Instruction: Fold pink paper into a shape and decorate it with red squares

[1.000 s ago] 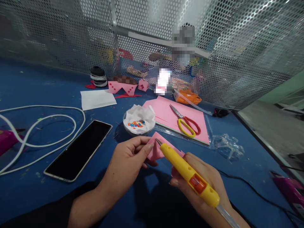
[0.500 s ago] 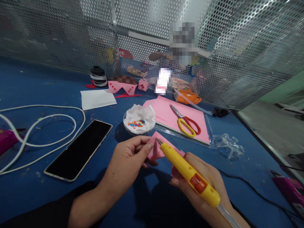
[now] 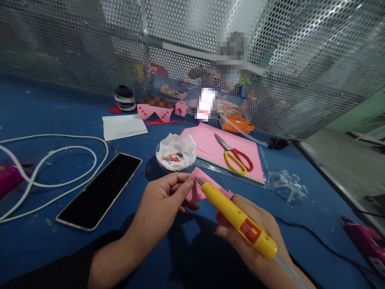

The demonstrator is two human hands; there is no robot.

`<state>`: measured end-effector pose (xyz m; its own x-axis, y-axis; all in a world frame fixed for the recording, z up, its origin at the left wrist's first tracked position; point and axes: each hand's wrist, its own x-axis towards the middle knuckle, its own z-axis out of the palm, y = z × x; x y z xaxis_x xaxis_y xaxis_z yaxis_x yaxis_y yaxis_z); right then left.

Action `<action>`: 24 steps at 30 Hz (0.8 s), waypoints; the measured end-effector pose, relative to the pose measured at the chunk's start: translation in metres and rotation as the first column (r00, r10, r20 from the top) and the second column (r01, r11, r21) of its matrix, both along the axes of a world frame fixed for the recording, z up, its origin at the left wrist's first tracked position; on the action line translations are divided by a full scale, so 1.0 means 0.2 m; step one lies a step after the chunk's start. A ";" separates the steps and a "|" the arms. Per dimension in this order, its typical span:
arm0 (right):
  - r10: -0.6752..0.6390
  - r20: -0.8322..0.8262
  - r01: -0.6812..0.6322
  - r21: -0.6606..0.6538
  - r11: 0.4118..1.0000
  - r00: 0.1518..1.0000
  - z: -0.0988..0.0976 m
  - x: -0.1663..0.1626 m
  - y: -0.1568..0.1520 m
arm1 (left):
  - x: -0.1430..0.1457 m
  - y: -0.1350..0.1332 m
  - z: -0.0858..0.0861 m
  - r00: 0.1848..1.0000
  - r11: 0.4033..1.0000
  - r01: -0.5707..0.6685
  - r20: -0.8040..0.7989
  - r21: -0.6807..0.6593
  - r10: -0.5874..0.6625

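My left hand pinches the left edge of a folded pink paper piece held just above the blue table. My right hand grips a yellow pen-shaped glue gun with an orange switch. Its metal tip rests on the pink paper close to my left fingertips. My right hand's fingers also seem to support the paper's right end from below.
A small bowl with tissue and coloured bits sits just beyond the paper. Pink sheets carry red-and-yellow scissors. A dark phone and white cable lie left. Crumpled plastic lies right. Perforated metal screens enclose the table.
The glue gun's tip has crept slightly left along the pink paper toward my left fingers. Both hands otherwise hold still.
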<state>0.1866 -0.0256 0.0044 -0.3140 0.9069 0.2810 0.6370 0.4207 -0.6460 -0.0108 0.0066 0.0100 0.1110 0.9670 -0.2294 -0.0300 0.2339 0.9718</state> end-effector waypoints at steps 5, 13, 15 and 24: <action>-0.009 0.016 0.009 -0.015 1.000 1.000 0.01 0.01 0.00 | 0.00 0.00 0.00 1.000 1.000 -0.012 -0.027 0.005 0.012; -0.056 0.044 0.058 -0.044 0.997 0.997 0.00 0.02 -0.01 | 0.00 0.01 0.00 1.000 1.000 0.005 -0.029 -0.005 -0.005; -0.032 0.034 0.034 -0.072 0.997 0.999 0.00 0.02 0.00 | 0.00 0.01 0.00 1.000 1.000 0.013 -0.024 -0.013 -0.013; -0.196 -0.328 0.149 -0.161 0.976 0.924 0.05 0.10 0.00 | 0.00 0.00 -0.01 0.996 0.999 -0.050 -0.071 0.003 0.050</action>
